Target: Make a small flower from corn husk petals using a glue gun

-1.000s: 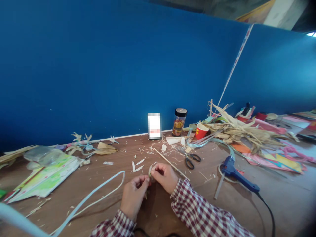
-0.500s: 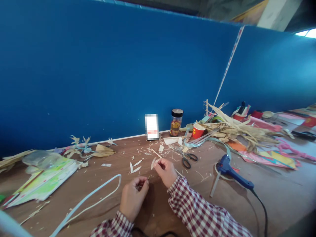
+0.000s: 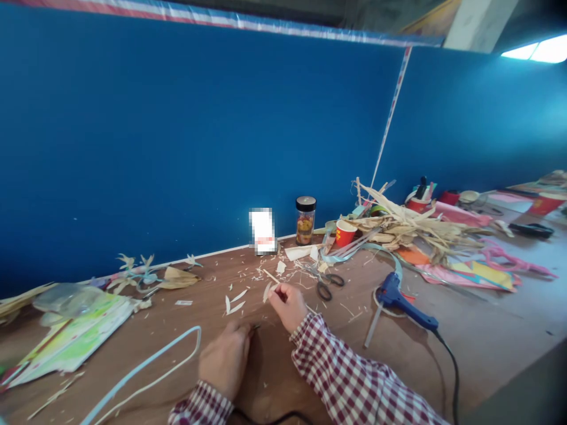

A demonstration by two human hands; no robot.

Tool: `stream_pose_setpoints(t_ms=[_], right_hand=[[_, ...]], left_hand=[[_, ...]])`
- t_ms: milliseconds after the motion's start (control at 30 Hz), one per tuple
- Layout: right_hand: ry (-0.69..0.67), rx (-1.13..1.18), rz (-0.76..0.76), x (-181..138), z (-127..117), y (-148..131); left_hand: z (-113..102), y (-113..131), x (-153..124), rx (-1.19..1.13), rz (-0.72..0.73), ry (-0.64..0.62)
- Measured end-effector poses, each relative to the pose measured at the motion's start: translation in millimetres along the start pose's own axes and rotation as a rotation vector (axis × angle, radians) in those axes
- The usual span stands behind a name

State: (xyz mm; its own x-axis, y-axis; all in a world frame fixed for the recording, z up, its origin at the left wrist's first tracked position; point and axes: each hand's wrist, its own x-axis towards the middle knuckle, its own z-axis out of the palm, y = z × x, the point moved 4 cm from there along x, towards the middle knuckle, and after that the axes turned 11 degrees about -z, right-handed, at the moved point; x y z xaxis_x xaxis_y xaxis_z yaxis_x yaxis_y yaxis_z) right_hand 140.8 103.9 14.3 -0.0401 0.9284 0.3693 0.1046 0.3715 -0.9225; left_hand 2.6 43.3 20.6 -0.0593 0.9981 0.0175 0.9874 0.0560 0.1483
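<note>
As right hand (image 3: 287, 306) pinches petal (image 3: 267, 291) — left hand (image 3: 225, 359) rests.

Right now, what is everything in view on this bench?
table: one, brown, under everything
jar: one, black-lidded, rear centre
paper cup: one, red, right of jar
dried husks: pile, tan, rear right
scissors: one, black, centre
glue gun: one, blue, right of scissors
strap loop: one, pale blue, front left
husk petal: one, pale, at right fingertips
left hand: one, curled on table, checked sleeve
right hand: one, pinching husk petal
</note>
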Motion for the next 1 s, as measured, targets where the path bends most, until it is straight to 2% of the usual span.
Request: stream_pose_setpoints(t_ms=[167,300,400,467,600,667,733,900,1000], right_hand=[[-0.022,0.002,0.0,-1,0,0],[-0.029,0.0,-0.007,-1,1,-1],[-0.042,-0.001,-0.012,-2,2,-4],[-0.064,0.005,-0.014,-3,4,-9],[-0.097,0.011,-0.026,-5,7,-17],[-0.096,0.004,-0.03,-6,7,-18],[-0.087,-0.006,-0.034,-6,7,-17],[-0.091,-0.032,-0.054,-6,6,-14],[-0.103,-0.016,-0.059,-7,8,-14]], left_hand=[[-2,-10,2,-0.2,0.017,-0.019],[-8,-20,8,-0.447,-0.002,-0.05],[-20,-25,13,-0.605,-0.085,0.039],[-25,-23,16,-0.747,-0.147,0.078],[-20,-13,24,-1.058,-0.265,0.019],[-19,-10,26,-1.121,-0.295,0.113],[-15,-6,28,-1.133,-0.277,0.139],[0,6,26,-1.312,-0.202,-0.061],[7,6,25,-1.42,-0.218,-0.147]])
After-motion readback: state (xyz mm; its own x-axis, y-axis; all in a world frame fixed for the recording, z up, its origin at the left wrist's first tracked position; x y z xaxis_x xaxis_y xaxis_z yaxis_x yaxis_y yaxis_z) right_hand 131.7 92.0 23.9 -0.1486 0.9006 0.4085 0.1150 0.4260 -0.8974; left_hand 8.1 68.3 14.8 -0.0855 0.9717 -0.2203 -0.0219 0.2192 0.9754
